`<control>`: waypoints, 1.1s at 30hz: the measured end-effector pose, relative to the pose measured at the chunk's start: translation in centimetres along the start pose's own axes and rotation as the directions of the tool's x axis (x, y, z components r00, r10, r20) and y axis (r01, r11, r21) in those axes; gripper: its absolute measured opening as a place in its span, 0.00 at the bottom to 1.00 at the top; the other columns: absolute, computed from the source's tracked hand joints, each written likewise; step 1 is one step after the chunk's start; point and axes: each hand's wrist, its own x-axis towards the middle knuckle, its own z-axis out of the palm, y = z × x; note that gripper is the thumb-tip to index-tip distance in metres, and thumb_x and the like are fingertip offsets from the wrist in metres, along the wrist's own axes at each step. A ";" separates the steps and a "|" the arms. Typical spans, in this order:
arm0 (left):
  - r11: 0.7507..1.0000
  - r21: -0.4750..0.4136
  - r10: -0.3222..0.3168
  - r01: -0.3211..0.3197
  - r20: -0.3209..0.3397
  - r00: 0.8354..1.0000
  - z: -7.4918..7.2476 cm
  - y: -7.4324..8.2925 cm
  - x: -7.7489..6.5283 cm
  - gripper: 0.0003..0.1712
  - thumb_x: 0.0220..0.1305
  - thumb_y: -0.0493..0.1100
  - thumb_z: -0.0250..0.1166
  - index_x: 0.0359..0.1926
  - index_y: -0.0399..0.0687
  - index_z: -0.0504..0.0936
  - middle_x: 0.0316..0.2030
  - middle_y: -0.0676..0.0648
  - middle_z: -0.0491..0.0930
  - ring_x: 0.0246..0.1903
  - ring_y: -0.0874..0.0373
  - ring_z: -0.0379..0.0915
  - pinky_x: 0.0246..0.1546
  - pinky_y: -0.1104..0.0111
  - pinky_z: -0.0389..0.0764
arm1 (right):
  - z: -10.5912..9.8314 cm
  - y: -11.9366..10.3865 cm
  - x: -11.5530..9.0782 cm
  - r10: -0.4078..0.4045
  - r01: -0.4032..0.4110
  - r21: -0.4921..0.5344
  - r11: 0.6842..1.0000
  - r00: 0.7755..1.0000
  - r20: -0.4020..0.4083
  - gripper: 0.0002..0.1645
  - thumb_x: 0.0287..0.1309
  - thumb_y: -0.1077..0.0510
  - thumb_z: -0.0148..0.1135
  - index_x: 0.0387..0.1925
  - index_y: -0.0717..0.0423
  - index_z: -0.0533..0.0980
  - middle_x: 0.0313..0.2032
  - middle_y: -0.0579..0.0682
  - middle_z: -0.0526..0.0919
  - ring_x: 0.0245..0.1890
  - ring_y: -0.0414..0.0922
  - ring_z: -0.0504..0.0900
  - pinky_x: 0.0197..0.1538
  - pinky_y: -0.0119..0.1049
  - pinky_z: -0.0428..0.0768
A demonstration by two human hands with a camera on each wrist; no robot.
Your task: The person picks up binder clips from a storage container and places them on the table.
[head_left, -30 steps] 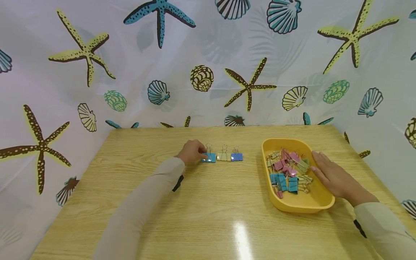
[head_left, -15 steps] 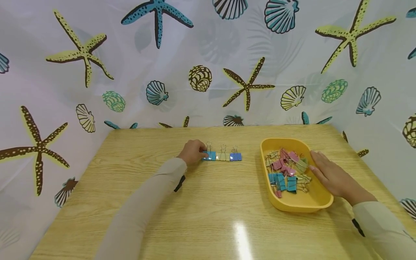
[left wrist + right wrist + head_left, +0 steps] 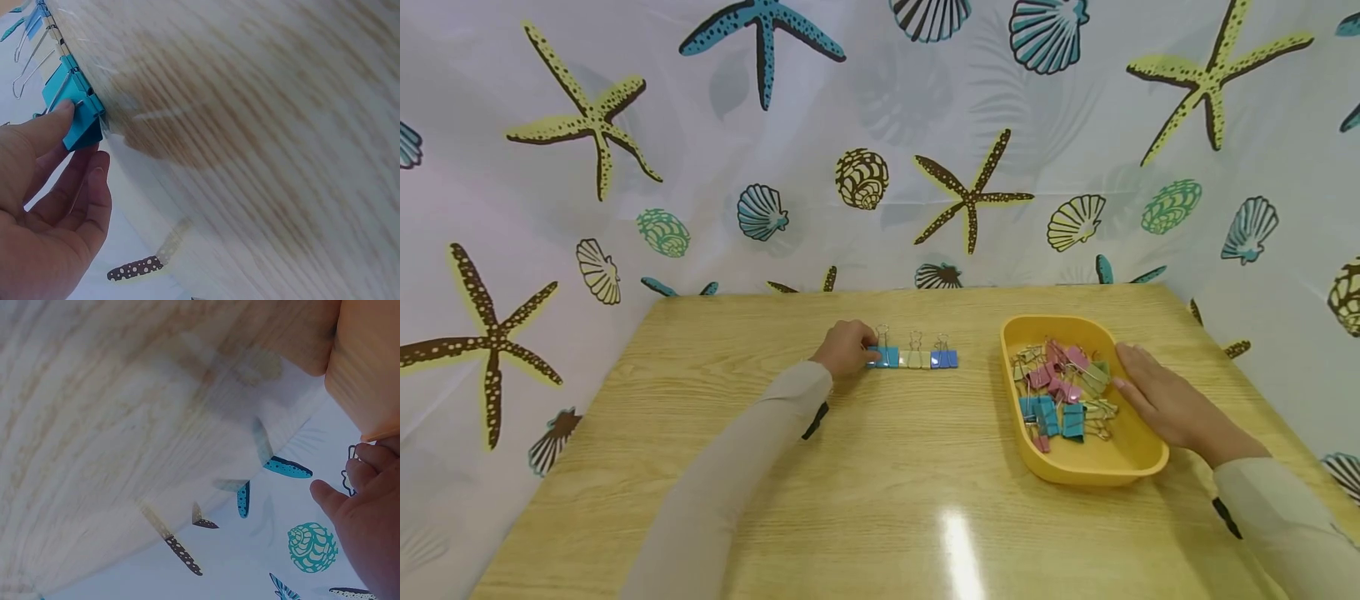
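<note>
My left hand (image 3: 844, 348) pinches a teal binder clip (image 3: 889, 357) at the left end of a short row. In the left wrist view the thumb presses the front face of the teal clip (image 3: 61, 81), with the fingers behind it. Right beside it stand a cream binder clip (image 3: 915, 360) and a blue binder clip (image 3: 944, 359), wire handles up. My right hand (image 3: 1161, 398) rests with straight fingers along the right rim of a yellow tray (image 3: 1093, 477). Pink, teal and pale green binder clips (image 3: 1073, 422) lie jumbled inside the tray.
A wood-grain table (image 3: 820, 508) carries everything. Behind and beside it hangs a white cloth (image 3: 820, 108) printed with starfish and shells, meeting the table's back edge.
The teal clip has edged slightly right and now sits closer against the cream one, the left hand still pinching it. The right hand keeps its place on the tray.
</note>
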 end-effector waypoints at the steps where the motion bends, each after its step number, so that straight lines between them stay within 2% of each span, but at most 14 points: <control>1: 1.000 0.006 -0.001 0.001 0.002 1.000 0.0 0.0 0.0 0.11 0.58 0.42 0.70 0.40 0.41 0.87 0.37 0.47 0.84 0.37 0.56 0.78 0.41 0.63 0.79 | -0.1 0.0 0.0 -0.002 0.002 0.001 1.000 1.000 0.001 0.37 0.76 0.49 0.36 0.73 0.68 0.40 0.71 0.71 0.45 0.71 0.66 0.41 0.71 0.58 0.41; 5: 1.000 0.019 -0.012 0.012 0.010 1.000 -0.1 0.0 -0.1 0.12 0.58 0.43 0.70 0.41 0.42 0.87 0.39 0.47 0.84 0.39 0.55 0.79 0.43 0.62 0.79 | -0.4 0.0 0.3 -0.008 0.008 0.003 1.000 1.000 0.029 0.38 0.76 0.48 0.36 0.73 0.67 0.40 0.71 0.70 0.45 0.72 0.65 0.40 0.69 0.61 0.42; 8: 0.999 0.035 0.002 -0.002 0.012 1.000 -0.2 0.2 -0.2 0.10 0.58 0.43 0.70 0.39 0.44 0.87 0.37 0.49 0.85 0.36 0.58 0.79 0.41 0.64 0.80 | -0.7 0.0 0.4 -0.009 0.009 0.003 1.000 0.999 0.051 0.38 0.76 0.48 0.36 0.73 0.67 0.41 0.72 0.70 0.44 0.72 0.65 0.39 0.67 0.64 0.44; 10: 0.999 0.051 0.016 -0.018 0.034 0.999 -0.3 0.3 -0.2 0.07 0.58 0.44 0.70 0.30 0.44 0.86 0.29 0.52 0.81 0.28 0.61 0.74 0.34 0.67 0.77 | -0.8 0.1 0.3 -0.012 0.012 0.008 1.000 0.998 0.056 0.37 0.76 0.48 0.37 0.73 0.67 0.42 0.72 0.70 0.44 0.72 0.65 0.38 0.67 0.65 0.45; 12: 0.997 0.074 0.031 -0.036 0.068 0.997 -0.6 0.4 -0.2 0.15 0.59 0.44 0.69 0.21 0.43 0.77 0.21 0.53 0.71 0.22 0.62 0.63 0.28 0.70 0.67 | -0.9 0.2 0.2 -0.019 0.018 0.012 1.000 0.998 0.055 0.37 0.76 0.49 0.37 0.73 0.67 0.42 0.72 0.69 0.45 0.72 0.64 0.38 0.67 0.65 0.44; 14: 0.992 0.112 0.052 -0.060 0.076 0.996 -1.0 0.6 -0.3 0.15 0.60 0.44 0.69 0.22 0.43 0.76 0.23 0.52 0.73 0.23 0.61 0.66 0.29 0.69 0.68 | -0.9 0.4 0.1 -0.030 0.030 0.015 0.999 0.999 0.044 0.36 0.76 0.49 0.38 0.73 0.67 0.44 0.72 0.69 0.45 0.73 0.64 0.38 0.67 0.64 0.44; 15: 0.990 0.123 0.056 -0.065 0.078 0.995 -1.3 0.7 -0.4 0.14 0.60 0.44 0.69 0.23 0.40 0.77 0.25 0.50 0.76 0.25 0.60 0.70 0.31 0.69 0.71 | -0.8 0.5 0.0 -0.037 0.037 0.016 0.999 0.999 0.037 0.36 0.76 0.50 0.38 0.73 0.67 0.44 0.72 0.69 0.46 0.73 0.63 0.38 0.68 0.64 0.44; 17: 0.985 0.153 0.076 -0.086 0.066 0.995 -1.9 1.4 -0.5 0.11 0.61 0.43 0.68 0.35 0.36 0.84 0.36 0.43 0.83 0.36 0.54 0.79 0.40 0.65 0.78 | -0.8 0.7 -0.1 -0.051 0.051 0.017 0.999 0.998 0.022 0.35 0.76 0.51 0.38 0.73 0.66 0.44 0.72 0.69 0.46 0.73 0.62 0.38 0.68 0.63 0.44; 19: 0.977 0.181 0.105 -0.112 0.050 0.993 -2.7 2.5 -0.8 0.17 0.61 0.41 0.68 0.48 0.35 0.83 0.50 0.39 0.81 0.49 0.48 0.79 0.50 0.58 0.78 | -0.7 0.9 -0.3 -0.065 0.065 0.013 0.998 0.998 0.006 0.35 0.75 0.53 0.39 0.73 0.65 0.45 0.72 0.68 0.46 0.73 0.61 0.38 0.69 0.61 0.43; 20: 0.975 0.182 0.114 -0.124 0.063 0.991 -3.1 3.3 -0.9 0.18 0.62 0.40 0.67 0.50 0.34 0.82 0.51 0.38 0.80 0.49 0.47 0.79 0.51 0.58 0.78 | -0.7 1.0 -0.3 -0.072 0.072 0.009 0.997 0.997 0.000 0.34 0.75 0.53 0.39 0.73 0.65 0.45 0.72 0.68 0.46 0.73 0.60 0.38 0.70 0.60 0.42; 23: 0.963 0.197 0.163 -0.182 0.112 0.980 -3.9 5.9 -1.3 0.16 0.64 0.40 0.65 0.50 0.37 0.83 0.51 0.40 0.81 0.47 0.49 0.80 0.50 0.59 0.78 | -0.6 1.2 -0.4 -0.080 0.080 -0.006 0.997 0.997 -0.010 0.34 0.75 0.54 0.39 0.74 0.64 0.44 0.72 0.67 0.46 0.74 0.59 0.38 0.71 0.56 0.39; 25: 0.953 0.202 0.198 -0.227 0.150 0.969 -4.2 7.8 -1.6 0.15 0.65 0.40 0.64 0.50 0.39 0.83 0.51 0.42 0.81 0.47 0.51 0.80 0.49 0.60 0.79 | -0.5 1.2 -0.4 -0.079 0.079 -0.013 0.997 0.997 -0.009 0.34 0.76 0.54 0.38 0.74 0.64 0.44 0.72 0.67 0.46 0.73 0.60 0.38 0.71 0.57 0.40; 29: 0.931 0.203 0.259 -0.304 0.222 0.940 -3.9 11.3 -1.8 0.16 0.65 0.44 0.64 0.52 0.45 0.83 0.51 0.47 0.82 0.49 0.54 0.79 0.47 0.63 0.79 | -0.5 1.0 -0.3 -0.077 0.077 -0.014 0.997 0.997 -0.007 0.34 0.76 0.54 0.37 0.74 0.64 0.43 0.73 0.67 0.44 0.73 0.63 0.41 0.67 0.65 0.46; 33: 0.910 0.172 0.324 -0.377 0.269 0.907 -3.2 14.5 -2.0 0.14 0.64 0.44 0.65 0.49 0.47 0.85 0.48 0.49 0.83 0.48 0.58 0.79 0.47 0.68 0.78 | -0.4 0.9 -0.2 -0.078 0.078 -0.012 0.997 0.997 -0.006 0.34 0.76 0.54 0.37 0.74 0.65 0.43 0.73 0.65 0.43 0.72 0.64 0.42 0.66 0.66 0.48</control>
